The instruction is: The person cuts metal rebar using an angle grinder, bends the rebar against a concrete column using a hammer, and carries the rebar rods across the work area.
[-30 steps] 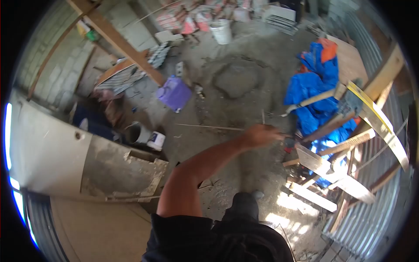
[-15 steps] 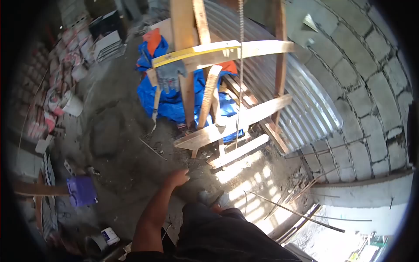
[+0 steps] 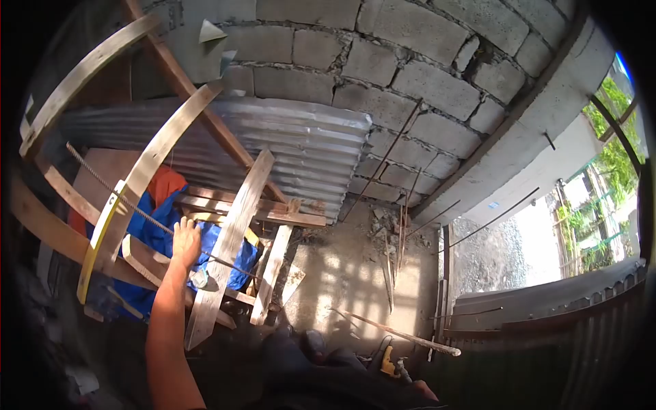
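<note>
My left hand (image 3: 186, 242) reaches forward into the timber frame and is closed around a ribbed steel rebar (image 3: 147, 217) that slants through it. Beside the hand lies a pale wooden crosspiece (image 3: 236, 239). A curved timber (image 3: 154, 160), edged with a yellow strip (image 3: 99, 249), rises to the left. Low in the view, beside my leg, only part of my right hand (image 3: 425, 391) shows. It appears closed on a yellow-and-grey tool (image 3: 389, 362), whose exact kind I cannot make out. My right fingers are mostly hidden.
Blue tarp (image 3: 236, 270) and orange cloth (image 3: 166, 183) lie behind the frame. Corrugated metal sheet (image 3: 301, 150) leans against a block wall (image 3: 369, 61). Thin rods jut out near the window opening (image 3: 519, 239), and another rod (image 3: 403, 333) crosses low near my feet.
The view has swung right, toward the wall and window opening. My left hand has gone from hanging free over the floor to the rebar. The yellow-and-grey tool and part of my right hand have appeared.
</note>
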A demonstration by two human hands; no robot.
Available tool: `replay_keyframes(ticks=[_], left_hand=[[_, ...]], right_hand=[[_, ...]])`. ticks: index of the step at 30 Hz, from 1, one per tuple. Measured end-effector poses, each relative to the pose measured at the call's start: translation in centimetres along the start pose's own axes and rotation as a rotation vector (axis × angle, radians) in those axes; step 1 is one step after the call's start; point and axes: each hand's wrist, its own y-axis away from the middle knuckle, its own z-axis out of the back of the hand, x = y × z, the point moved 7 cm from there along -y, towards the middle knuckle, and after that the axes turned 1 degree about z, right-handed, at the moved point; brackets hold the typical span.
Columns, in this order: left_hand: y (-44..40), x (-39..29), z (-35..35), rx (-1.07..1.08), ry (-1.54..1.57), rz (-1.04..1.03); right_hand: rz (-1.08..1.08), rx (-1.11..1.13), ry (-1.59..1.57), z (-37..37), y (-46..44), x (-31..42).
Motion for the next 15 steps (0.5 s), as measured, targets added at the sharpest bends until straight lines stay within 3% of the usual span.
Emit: replay_keyframes(ticks=[2,5,7,8,9,10,15], left_hand=[[-1.1,2.6,-4.4,0.100,-0.254,0.016],[-1.9,6.8,-11.3,0.543,-0.401,0.011],[-2.7,7.1,-12.2,0.657,-0.474,0.071],[-3.6,6.9,-11.9,0.558,-0.363,-0.044],[-3.8,7.4,-12.8,0.588,-0.351,-0.135],[-4.0,7.5,-12.0,0.594,-0.310,-0.132],[-7.1,5.7,5.3,0.387,-0.304,-0.255]], right_hand=[[-0.061,0.015,-0.042,-1.8,1.7,-1.5],[-0.143,0.027,-0.107,-5.0,4.3,-3.2],[-0.188,0.022,-0.144,-6.7,6.2,-3.8],[-0.199,0.019,-0.161,-7.5,6.8,-3.9],[-0.213,0.015,-0.174,-8.3,7.4,-4.0],[-0.223,0.007,-0.188,-8.8,8.0,-4.1],[-0.236,-0.037,-0.268,-9.7,8.9,-1.8]])
